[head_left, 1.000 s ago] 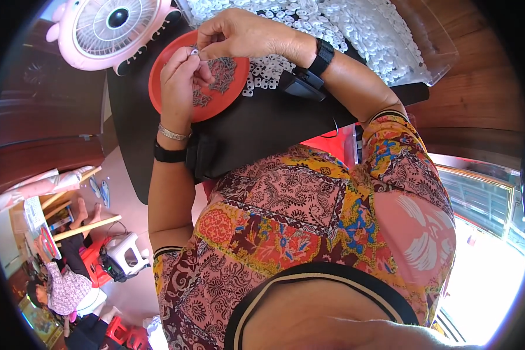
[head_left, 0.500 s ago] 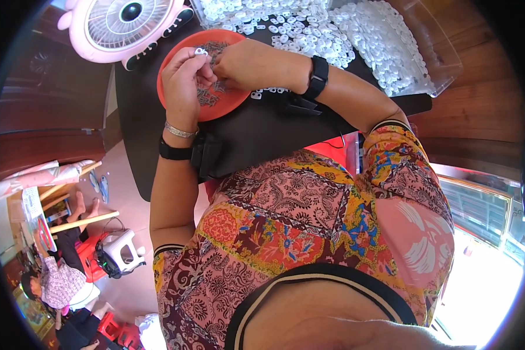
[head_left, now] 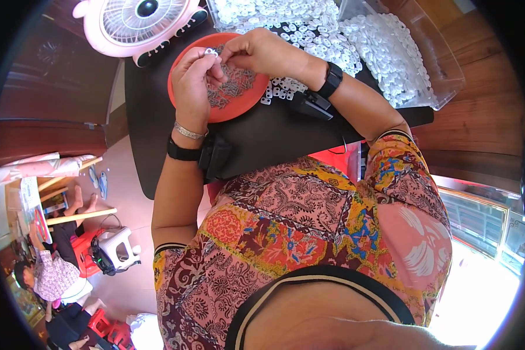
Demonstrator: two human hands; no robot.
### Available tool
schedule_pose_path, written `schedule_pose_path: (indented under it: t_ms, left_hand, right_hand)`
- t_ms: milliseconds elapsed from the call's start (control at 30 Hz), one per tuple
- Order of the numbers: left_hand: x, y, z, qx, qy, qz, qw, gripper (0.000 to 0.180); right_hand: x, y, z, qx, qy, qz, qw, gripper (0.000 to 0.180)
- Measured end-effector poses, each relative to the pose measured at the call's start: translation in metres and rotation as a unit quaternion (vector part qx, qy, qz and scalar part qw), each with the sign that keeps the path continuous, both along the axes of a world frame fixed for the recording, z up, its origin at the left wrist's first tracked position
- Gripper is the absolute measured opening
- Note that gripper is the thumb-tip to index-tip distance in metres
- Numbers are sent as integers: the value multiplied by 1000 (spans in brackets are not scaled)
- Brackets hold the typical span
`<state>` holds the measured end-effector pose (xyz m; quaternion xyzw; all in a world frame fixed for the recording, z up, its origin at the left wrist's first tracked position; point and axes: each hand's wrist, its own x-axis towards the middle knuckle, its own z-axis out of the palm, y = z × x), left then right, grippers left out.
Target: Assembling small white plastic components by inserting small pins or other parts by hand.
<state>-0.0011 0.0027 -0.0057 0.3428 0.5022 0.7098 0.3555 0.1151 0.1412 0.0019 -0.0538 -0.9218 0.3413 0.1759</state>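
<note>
My left hand [head_left: 193, 79] pinches a small white plastic piece with two holes [head_left: 212, 52] over the far left part of a round orange-red tray [head_left: 216, 115]. Close beside that piece, the fingertips of my right hand [head_left: 268, 53] are pressed together. Whatever they hold, if anything, is too small to make out. Many small grey screws [head_left: 236, 84] lie loose in the tray below both hands. Loose white plastic pieces [head_left: 283, 87] of the same sort lie on the dark table [head_left: 256, 137], right of the tray.
A pink fan [head_left: 147, 23] stands at the far left of the table. Clear bins [head_left: 443, 76] heaped with white pieces [head_left: 385, 55] take up the far right. Down to the left, a seated person [head_left: 55, 274] is near a white stool [head_left: 118, 249] on the floor.
My right hand has risen out of the screws to beside the white piece, its fingertips now together. My left hand keeps hold of the piece. The whole view has shifted slightly.
</note>
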Motion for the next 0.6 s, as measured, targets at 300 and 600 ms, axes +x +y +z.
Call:
schedule_pose_path:
  t_ms: [300,600]
  left_hand:
    - [-1,1,-2,8,-19,-4,1000,16]
    - [3,1,1,-14,13,-24,1000,15]
  right_hand:
    - [-1,4,2,-49,-21,-15,998,14]
    - [-1,2,10,-267,133,55,953,6]
